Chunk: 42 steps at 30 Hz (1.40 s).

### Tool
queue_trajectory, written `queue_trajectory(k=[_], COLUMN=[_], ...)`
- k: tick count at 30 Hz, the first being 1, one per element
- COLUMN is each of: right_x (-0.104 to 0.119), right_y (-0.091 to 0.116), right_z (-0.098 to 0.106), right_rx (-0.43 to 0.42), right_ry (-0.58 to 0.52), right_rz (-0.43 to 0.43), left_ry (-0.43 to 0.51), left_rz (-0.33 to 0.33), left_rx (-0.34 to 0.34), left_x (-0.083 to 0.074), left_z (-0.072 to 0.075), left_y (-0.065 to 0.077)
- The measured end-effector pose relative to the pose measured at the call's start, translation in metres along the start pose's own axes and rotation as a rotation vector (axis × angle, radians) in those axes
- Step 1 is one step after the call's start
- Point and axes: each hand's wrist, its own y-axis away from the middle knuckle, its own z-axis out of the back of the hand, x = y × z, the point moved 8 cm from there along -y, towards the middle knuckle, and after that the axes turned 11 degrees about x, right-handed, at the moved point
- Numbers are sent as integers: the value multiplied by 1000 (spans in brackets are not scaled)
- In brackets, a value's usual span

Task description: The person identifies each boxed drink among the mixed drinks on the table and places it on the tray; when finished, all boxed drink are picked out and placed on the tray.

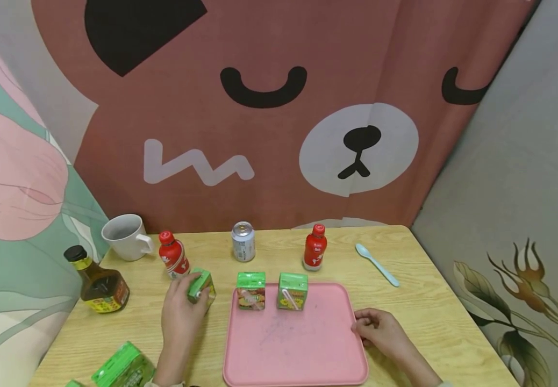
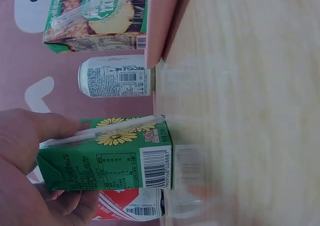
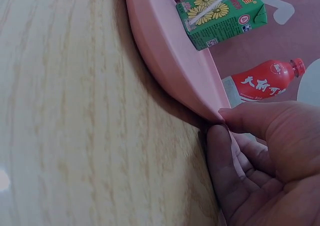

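My left hand [image 1: 182, 309] grips a green juice box [image 1: 202, 286] by its sides, left of the pink tray [image 1: 298, 349]. Yellow flowers and a straw show on this juice box [image 2: 115, 153] in the left wrist view, its base close over the wood. With thumb and fingers, my right hand [image 1: 380, 330] pinches the tray's right rim, as the right wrist view shows at the rim [image 3: 217, 103]. Two more juice boxes stand upright at the tray's back: one with a brown picture [image 1: 251, 291], the other with yellow flowers [image 1: 292, 292].
Behind stand a grey mug [image 1: 123, 236], a silver can [image 1: 243, 243] and two red bottles, one left [image 1: 172, 253], one right [image 1: 315, 248]. A brown sauce bottle [image 1: 102, 287] is far left, a light blue spoon [image 1: 377, 264] at right. A green carton pack [image 1: 124, 368] lies front left.
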Motion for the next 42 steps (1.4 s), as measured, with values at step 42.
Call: queue_trajectory(k=[42], right_x=[-3], right_y=[0], right_z=[4], right_rx=[-35], right_ry=[46], right_rz=[-20], left_ry=[221], left_rz=[-847], left_rx=[748], left_x=[-262], left_z=[-102], left_y=[-28])
